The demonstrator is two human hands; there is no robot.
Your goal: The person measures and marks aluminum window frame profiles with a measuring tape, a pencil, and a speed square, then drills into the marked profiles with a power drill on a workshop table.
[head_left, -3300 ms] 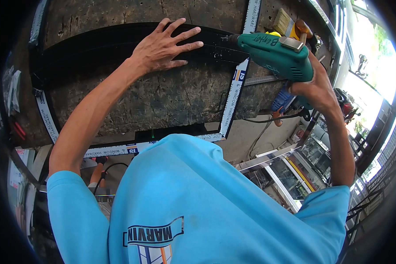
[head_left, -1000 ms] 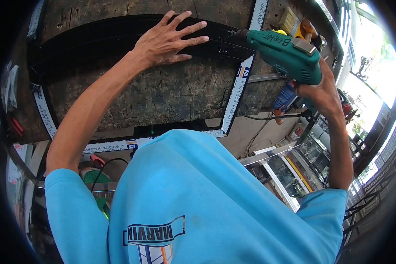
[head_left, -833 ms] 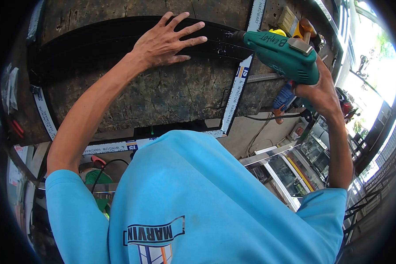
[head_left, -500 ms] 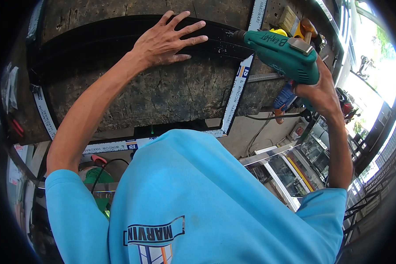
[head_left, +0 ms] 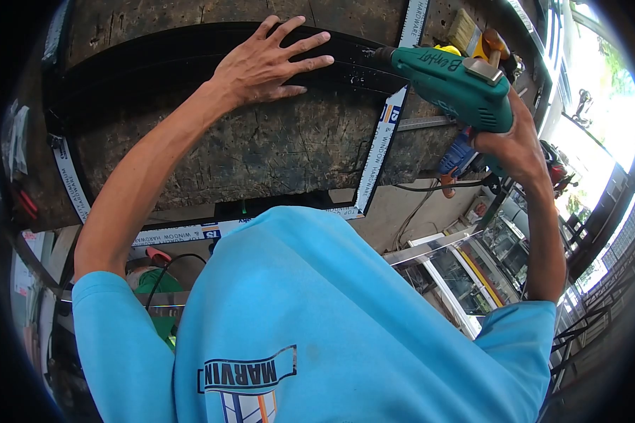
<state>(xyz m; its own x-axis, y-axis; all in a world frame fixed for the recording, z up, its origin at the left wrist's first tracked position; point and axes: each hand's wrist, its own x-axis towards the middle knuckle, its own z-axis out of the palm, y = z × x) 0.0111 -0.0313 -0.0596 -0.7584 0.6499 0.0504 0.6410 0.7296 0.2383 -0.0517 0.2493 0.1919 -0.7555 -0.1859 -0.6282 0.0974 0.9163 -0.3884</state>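
Observation:
My left hand lies with its fingers spread on a black curved profile, pressing nothing into its palm that shows. The profile crosses the worn wooden table. At the right, my right hand is wrapped round the handle of a green drill. The drill points left, its chuck at the right part of the profile, beside small pale shavings. The bit's tip is too small to make out. A black frame bar with printed white film runs below the profile's right end.
A paintbrush and an orange-handled tool lie beyond the drill. A blue tool rests at the table's right edge near a dark cable. Someone in green is partly visible below left.
The drill and my right hand have shifted very slightly downward at the drill's rear. My left hand stays in place.

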